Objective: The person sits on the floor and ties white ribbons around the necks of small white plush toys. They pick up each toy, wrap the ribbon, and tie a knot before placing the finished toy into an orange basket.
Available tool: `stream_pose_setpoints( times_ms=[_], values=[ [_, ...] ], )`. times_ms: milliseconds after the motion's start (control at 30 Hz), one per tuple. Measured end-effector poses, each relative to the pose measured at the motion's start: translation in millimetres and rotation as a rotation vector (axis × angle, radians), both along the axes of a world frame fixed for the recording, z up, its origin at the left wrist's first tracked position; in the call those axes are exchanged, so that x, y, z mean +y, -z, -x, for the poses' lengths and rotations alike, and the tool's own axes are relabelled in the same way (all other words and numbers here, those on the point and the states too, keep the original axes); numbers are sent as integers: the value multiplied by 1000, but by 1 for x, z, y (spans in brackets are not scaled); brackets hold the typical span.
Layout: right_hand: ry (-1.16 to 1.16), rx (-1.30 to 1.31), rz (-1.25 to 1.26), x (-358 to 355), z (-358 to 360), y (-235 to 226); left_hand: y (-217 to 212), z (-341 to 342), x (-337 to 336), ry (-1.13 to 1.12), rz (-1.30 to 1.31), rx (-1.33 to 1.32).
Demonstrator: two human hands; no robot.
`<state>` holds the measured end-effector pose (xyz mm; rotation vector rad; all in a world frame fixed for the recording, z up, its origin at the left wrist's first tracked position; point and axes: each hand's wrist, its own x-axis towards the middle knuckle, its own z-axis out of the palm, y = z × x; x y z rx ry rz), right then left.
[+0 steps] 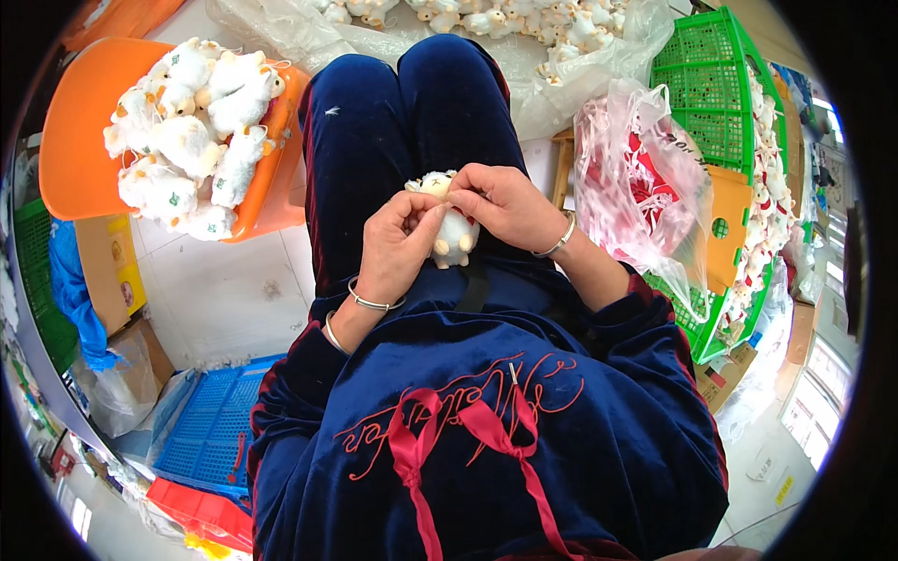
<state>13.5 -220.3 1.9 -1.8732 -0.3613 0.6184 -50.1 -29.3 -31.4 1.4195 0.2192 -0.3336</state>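
Observation:
A small white plush animal toy [455, 239] with pale cream feet rests upright on my lap, its face toward me. My left hand [402, 236] is closed at the left side of its neck, thumb and fingertips pinched together. From the other side, my right hand [506, 209] pinches at the neck too, thumb against forefinger. Both hands steady the toy between them. Whatever thin piece may lie between the fingertips is too small to make out. The fingers cover part of the toy's head and neck.
An orange chair [77, 140] at the left bears a heap of similar white plush toys [192, 140]. To the right stand a clear plastic bag [645, 178] of red pieces and a green crate [700, 103]. More toys lie on plastic sheeting [309, 47] ahead. A blue basket [210, 421] sits lower left.

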Motion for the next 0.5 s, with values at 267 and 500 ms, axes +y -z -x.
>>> stream_pose_setpoints(
  times_ms=[267,500],
  values=[
    [28,125,-57,-3,0,0,10,1,-5,-6,66,-73],
    [30,148,-65,-6,-1,-4,11,-4,-6,24,25,-91]
  ],
)
